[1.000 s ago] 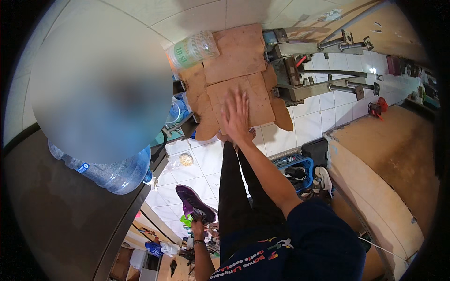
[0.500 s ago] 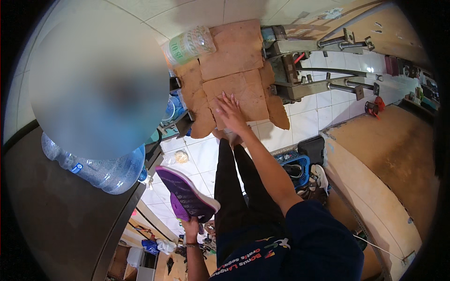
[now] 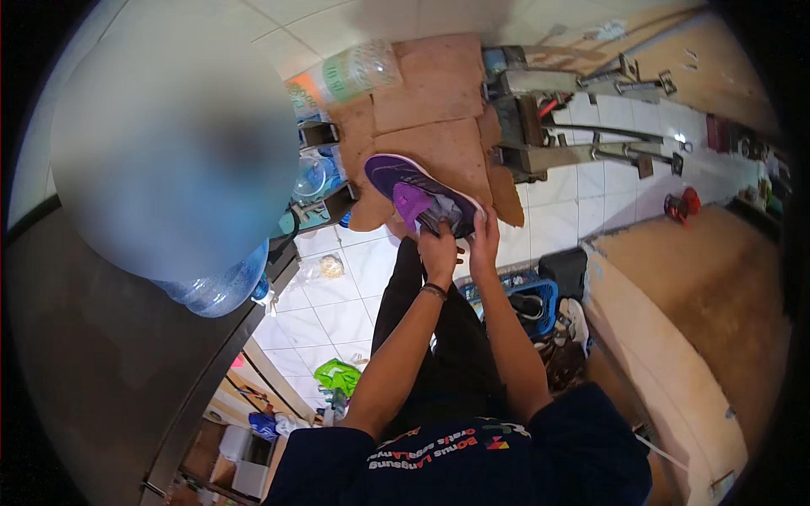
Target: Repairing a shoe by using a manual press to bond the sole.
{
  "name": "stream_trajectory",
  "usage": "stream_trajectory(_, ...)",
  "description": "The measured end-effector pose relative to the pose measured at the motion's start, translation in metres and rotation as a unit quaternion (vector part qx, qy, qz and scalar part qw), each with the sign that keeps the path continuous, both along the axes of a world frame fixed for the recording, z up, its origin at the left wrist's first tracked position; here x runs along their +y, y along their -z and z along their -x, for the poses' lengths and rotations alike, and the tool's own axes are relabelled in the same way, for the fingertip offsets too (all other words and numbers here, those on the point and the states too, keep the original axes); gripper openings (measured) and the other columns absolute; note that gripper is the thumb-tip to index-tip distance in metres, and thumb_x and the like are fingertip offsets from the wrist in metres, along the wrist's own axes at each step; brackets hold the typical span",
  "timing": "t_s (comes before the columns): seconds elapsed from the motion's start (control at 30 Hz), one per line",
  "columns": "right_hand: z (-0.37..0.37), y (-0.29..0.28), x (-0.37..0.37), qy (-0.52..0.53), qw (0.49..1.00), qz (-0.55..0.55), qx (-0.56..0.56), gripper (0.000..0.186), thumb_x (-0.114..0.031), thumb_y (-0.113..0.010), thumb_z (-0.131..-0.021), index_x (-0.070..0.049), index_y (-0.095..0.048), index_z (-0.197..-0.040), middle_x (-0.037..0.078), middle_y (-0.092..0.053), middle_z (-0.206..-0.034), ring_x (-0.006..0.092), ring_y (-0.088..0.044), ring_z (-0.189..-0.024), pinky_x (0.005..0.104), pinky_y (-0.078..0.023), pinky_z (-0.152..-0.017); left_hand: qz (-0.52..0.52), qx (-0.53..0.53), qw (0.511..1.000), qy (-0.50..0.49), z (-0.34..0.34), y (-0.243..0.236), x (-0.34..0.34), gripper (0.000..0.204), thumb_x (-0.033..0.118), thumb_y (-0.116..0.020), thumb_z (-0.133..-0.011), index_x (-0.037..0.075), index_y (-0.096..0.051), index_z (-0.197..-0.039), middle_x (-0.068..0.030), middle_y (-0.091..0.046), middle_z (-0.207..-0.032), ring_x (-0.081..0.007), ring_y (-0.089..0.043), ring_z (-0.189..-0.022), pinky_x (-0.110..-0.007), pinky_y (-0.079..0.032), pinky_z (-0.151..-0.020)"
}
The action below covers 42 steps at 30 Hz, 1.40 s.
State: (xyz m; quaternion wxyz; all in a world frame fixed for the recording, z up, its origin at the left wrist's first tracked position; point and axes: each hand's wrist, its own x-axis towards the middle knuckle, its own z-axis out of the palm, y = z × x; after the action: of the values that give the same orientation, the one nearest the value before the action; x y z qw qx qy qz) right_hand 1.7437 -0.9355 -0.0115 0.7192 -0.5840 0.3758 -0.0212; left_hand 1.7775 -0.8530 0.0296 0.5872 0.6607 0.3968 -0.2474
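Note:
A dark purple shoe with a light sole edge and bright purple tongue is held over brown cardboard sheets. My left hand grips it from below, fingers at the opening, where some pale crumpled material shows inside. My right hand holds the heel end, fingers closed on it. A clear plastic wrapper or container with a green label lies at the top edge of the cardboard. My legs and bare feet are partly hidden beneath.
Metal frames with bars flank the cardboard. A large blue water bottle lies on a dark counter at left, partly blurred out. A blue basket with shoes, a beige ledge and a green bag are around me.
My left hand has brought the shoe up from the lower left onto the cardboard area. My right hand, earlier spread flat on the cardboard, has moved to grip the shoe's heel.

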Motion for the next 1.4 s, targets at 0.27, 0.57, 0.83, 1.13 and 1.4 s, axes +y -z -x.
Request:
stream_trajectory(0.27, -0.073, 0.033, -0.025, -0.041, 0.986, 0.155, -0.051, 0.030, -0.016, -0.048, -0.100, 0.004, -0.070, -0.103, 0.007, -0.070, -0.096, 0.0142, -0.063, -0.092, 0.0267, -0.048, -0.086, -0.042, -0.117, 0.987, 0.100, -0.003, -0.010, 0.041, 0.047, 0.044, -0.060, -0.096, -0.002, -0.060, -0.090, -0.0122, -0.062, -0.076, -0.0239, -0.062, -0.075, -0.033, -0.046, -0.073)
stream_trajectory(0.57, -0.111, 0.074, -0.045, -0.125, 0.976, 0.168, -0.066, 0.027, -0.017, -0.050, -0.099, 0.002, -0.070, -0.102, 0.008, -0.071, -0.091, 0.0134, -0.063, -0.086, 0.0286, -0.049, -0.079, -0.239, -0.404, 0.832, 0.296, -0.065, 0.010, 0.083, 0.103, 0.026, -0.091, -0.059, 0.002, -0.034, -0.142, -0.0196, -0.046, -0.138, -0.0387, -0.037, -0.133, -0.046, -0.029, -0.112)
stream_trajectory(0.83, -0.039, 0.037, -0.054, -0.049, 0.948, 0.314, 0.015, 0.025, -0.021, -0.061, -0.095, -0.003, -0.064, -0.112, 0.010, -0.070, -0.098, 0.0198, -0.067, -0.089, 0.0331, -0.052, -0.081, -0.326, -0.250, 0.795, 0.446, -0.087, 0.056, 0.094, 0.102, 0.033, -0.091, -0.055, 0.018, -0.041, -0.143, -0.0127, -0.048, -0.142, -0.0343, -0.037, -0.138, -0.055, -0.023, -0.115)
stream_trajectory(1.13, -0.018, -0.006, -0.372, 0.236, 0.964, 0.074, -0.100, 0.091, -0.069, -0.038, -0.095, 0.009, -0.035, -0.141, 0.020, -0.047, -0.138, 0.0311, -0.047, -0.126, 0.0442, -0.034, -0.112, -0.301, -0.286, 0.804, 0.426, -0.076, 0.063, 0.072, 0.084, 0.030, -0.088, -0.059, 0.016, -0.052, -0.133, -0.0102, -0.051, -0.136, -0.0331, -0.040, -0.134, -0.058, -0.022, -0.114)
stream_trajectory(1.4, -0.088, -0.041, -0.435, 0.302, 0.944, 0.078, -0.103, 0.097, -0.079, -0.046, -0.084, -0.006, -0.033, -0.146, 0.017, -0.029, -0.152, 0.0393, -0.033, -0.137, 0.0575, -0.028, -0.114, -0.284, -0.322, 0.810, 0.400, -0.074, 0.043, 0.068, 0.083, 0.021, -0.089, -0.054, 0.016, -0.057, -0.131, -0.0084, -0.053, -0.132, -0.0345, -0.040, -0.134, -0.057, -0.023, -0.115)
